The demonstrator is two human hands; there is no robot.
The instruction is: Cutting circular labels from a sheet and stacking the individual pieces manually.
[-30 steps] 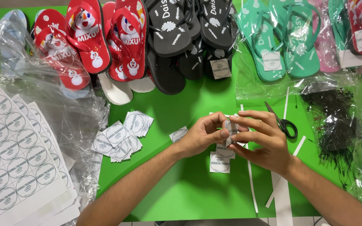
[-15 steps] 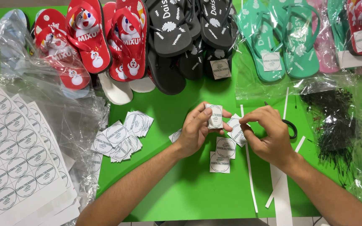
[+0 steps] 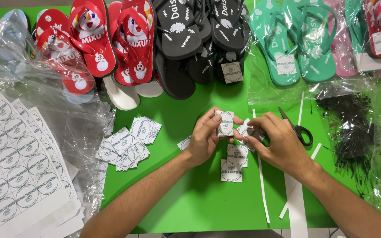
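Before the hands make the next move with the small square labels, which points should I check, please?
1. Left hand grips one square label: ok.
2. Right hand touches another cut label: ok.
3. Two labels lie flat on the green table below the hands: ok.
4. Scissors lie beside the right hand, untouched: ok.
5. Backing peeled off the held label: cannot tell.

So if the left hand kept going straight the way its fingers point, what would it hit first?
Likely the black flip-flops. The left hand, holding a small square label, points up and away across bare green table; height above the table is unclear.
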